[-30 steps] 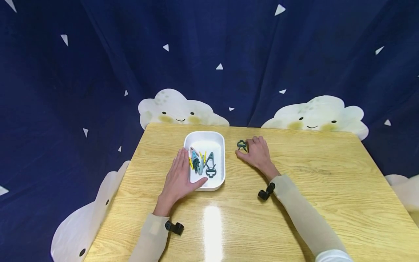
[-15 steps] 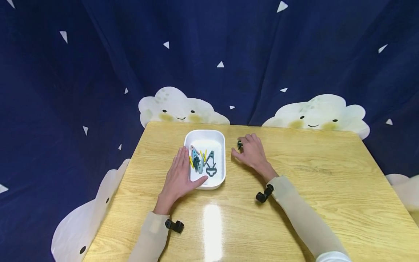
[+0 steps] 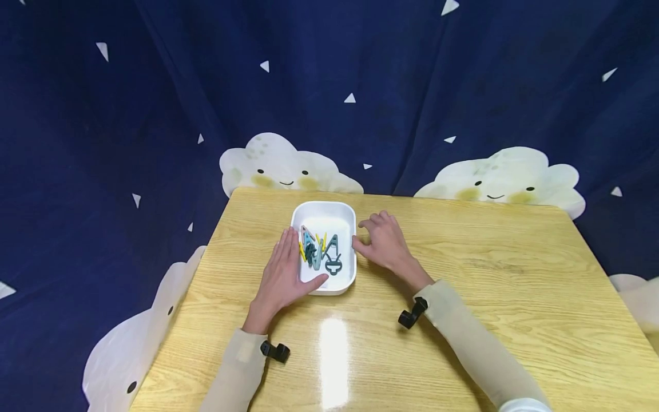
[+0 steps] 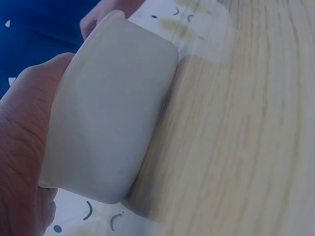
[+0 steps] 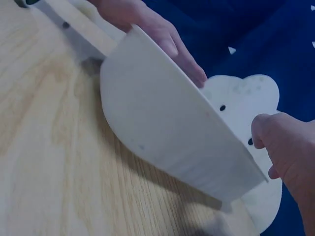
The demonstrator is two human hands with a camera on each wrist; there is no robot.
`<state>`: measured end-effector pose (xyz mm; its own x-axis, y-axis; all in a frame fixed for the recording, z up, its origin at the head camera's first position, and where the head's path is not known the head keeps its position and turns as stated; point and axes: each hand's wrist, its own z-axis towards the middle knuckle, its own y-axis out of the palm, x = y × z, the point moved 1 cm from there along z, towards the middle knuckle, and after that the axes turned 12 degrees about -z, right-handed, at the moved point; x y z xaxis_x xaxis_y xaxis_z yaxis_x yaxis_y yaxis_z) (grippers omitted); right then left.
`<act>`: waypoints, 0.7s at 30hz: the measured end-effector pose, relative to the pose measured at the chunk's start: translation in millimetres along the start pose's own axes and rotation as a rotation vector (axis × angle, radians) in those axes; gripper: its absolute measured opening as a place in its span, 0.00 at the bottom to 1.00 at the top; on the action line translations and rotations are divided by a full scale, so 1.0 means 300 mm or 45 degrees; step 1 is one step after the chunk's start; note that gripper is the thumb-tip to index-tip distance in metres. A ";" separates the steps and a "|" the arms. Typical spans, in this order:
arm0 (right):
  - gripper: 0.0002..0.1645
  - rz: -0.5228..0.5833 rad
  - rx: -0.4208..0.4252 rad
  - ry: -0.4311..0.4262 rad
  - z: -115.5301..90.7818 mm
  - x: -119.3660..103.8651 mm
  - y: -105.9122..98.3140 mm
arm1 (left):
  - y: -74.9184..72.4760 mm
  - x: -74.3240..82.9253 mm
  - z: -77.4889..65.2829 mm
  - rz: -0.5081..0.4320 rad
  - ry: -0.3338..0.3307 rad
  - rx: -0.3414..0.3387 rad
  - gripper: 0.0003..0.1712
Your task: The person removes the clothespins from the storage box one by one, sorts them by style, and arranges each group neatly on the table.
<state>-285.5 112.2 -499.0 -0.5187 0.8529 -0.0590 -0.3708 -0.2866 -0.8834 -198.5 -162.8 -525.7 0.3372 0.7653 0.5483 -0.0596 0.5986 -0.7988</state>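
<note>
A white rectangular tub [image 3: 340, 280] stands on the wooden table, with several small plastic clips inside. Dark green [image 3: 333, 265], grey-green [image 3: 317, 257] and yellow clips [image 3: 301, 252] lie mostly in its left half. My left hand [image 3: 280, 274] rests along the tub's left wall, fingers straight, thumb stretched across the near rim. Just off the right wall is my right hand [image 3: 383, 243], thumb tip at the rim and index finger loosely bent. In the right wrist view, thumb and finger of the right hand [image 5: 290, 147] show nothing between them; its palm side is hidden.
The pale wooden table [image 3: 494, 286] stretches off to the right. Its far edge meets a dark blue curtain [image 3: 319, 86] with smiling white clouds [image 3: 504, 177]. Each sleeve carries a small black wrist camera, one on the left [image 3: 275, 351] and one on the right [image 3: 413, 313].
My right hand has moved left to the tub's side. The green clip seen on the table between its thumb and finger is now out of sight. The left hand stays put.
</note>
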 end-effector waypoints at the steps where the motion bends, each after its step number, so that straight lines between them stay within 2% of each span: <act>1: 0.26 -0.006 -0.008 -0.011 0.001 -0.010 -0.005 | 0.001 -0.001 0.001 -0.001 0.003 -0.001 0.76; 15: 0.29 -0.150 -0.233 -0.145 0.005 -0.124 -0.012 | 0.005 -0.003 0.004 0.024 0.016 0.007 0.76; 21: 0.27 -0.280 -0.312 -0.238 0.020 -0.182 -0.019 | 0.004 -0.001 0.001 0.031 0.011 0.003 0.76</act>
<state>-259.7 64.7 -488.1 -0.5872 0.7816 0.2103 -0.3054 0.0266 -0.9519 -199.0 -162.3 -526.8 0.3435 0.7776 0.5266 -0.0697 0.5803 -0.8114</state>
